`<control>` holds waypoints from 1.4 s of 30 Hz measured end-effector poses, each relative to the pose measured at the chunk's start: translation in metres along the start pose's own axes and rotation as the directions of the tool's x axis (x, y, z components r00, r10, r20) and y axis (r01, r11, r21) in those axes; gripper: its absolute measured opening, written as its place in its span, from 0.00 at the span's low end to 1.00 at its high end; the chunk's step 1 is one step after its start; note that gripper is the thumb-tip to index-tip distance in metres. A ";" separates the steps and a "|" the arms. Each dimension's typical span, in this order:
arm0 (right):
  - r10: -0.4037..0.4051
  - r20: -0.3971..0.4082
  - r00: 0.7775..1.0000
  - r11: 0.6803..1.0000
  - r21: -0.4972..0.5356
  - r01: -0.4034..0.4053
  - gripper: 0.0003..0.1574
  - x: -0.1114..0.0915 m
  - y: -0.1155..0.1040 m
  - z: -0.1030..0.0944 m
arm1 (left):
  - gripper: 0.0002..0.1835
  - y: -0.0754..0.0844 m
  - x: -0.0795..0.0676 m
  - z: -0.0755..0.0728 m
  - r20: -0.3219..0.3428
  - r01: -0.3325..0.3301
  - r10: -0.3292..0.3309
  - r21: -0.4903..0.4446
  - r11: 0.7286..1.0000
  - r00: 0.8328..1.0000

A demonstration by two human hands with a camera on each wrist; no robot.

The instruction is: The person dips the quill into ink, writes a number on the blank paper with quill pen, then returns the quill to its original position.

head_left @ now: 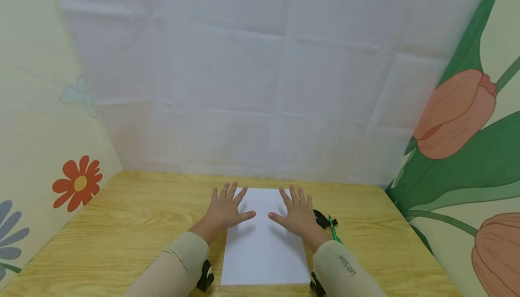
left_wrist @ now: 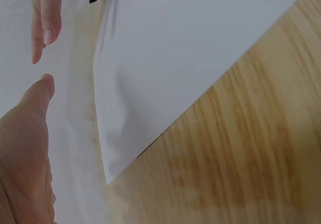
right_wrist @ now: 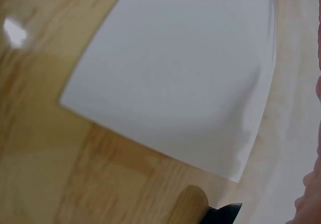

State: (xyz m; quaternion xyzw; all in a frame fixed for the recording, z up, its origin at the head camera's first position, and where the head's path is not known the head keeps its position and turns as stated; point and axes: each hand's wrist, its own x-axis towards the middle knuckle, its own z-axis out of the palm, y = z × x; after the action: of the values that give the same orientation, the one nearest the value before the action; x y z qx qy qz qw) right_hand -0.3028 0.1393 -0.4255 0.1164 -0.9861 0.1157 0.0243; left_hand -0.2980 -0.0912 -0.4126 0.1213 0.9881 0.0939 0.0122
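Observation:
A blank white sheet of paper [head_left: 264, 256] lies flat on the wooden table. My left hand [head_left: 225, 209] is held over its left edge, fingers spread and straight, thumb pointing inward. Mirroring it, my right hand [head_left: 298, 215] hovers over the sheet's right edge, fingers likewise spread. Both hold nothing, and their shadows fall on the paper. In the left wrist view the left palm and thumb [left_wrist: 25, 143] appear raised above the table. Only a strip of the right hand [right_wrist: 313, 184] shows in the right wrist view.
Right of the paper lie a black object [head_left: 321, 219], partly hidden by the right hand, and a green pen [head_left: 333, 228]. The wooden table [head_left: 142, 225] meets a creased white cloth [head_left: 227, 85] behind. Flower-patterned panels [head_left: 455, 193] flank both sides.

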 end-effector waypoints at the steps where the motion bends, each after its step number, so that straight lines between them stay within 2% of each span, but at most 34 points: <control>1: 0.000 0.001 1.000 1.000 0.001 0.000 0.56 0.000 0.000 0.000 | 0.47 0.000 0.000 0.000 0.001 0.001 -0.001 -0.001 1.000 1.000; 11: -0.012 -0.017 1.000 1.000 0.025 0.013 0.54 -0.004 0.000 -0.004 | 0.47 -0.004 0.000 0.004 0.008 0.008 -0.008 0.013 1.000 1.000; 19: -0.030 -0.106 0.994 0.980 0.192 0.050 0.45 -0.013 0.008 -0.012 | 0.49 -0.005 -0.010 0.010 0.013 -0.015 0.015 -0.023 1.000 1.000; 27: 0.057 -0.108 0.993 0.950 0.310 -0.021 0.36 -0.024 0.023 -0.013 | 0.52 -0.007 -0.024 0.016 0.017 -0.054 0.056 -0.084 0.995 0.998; 31: 0.072 -0.119 0.990 0.938 0.345 -0.027 0.33 -0.032 0.030 -0.015 | 0.53 -0.008 -0.030 0.020 0.021 -0.074 0.077 -0.116 0.991 0.997; 37: 0.082 -0.120 0.989 0.923 0.384 -0.030 0.31 -0.042 0.043 -0.022 | 0.54 -0.008 -0.038 0.024 0.040 -0.083 0.089 -0.132 0.988 0.995; 42: 0.120 -0.104 0.987 0.907 0.415 -0.066 0.31 -0.046 0.057 -0.027 | 0.56 -0.009 -0.040 0.029 0.053 -0.075 0.081 -0.119 0.990 0.995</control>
State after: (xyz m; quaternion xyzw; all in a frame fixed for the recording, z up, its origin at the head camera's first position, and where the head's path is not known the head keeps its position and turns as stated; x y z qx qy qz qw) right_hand -0.2711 0.2096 -0.4157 0.0642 -0.9408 0.3281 0.0564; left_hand -0.2597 -0.1044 -0.4426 0.1616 0.9746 0.1487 0.0441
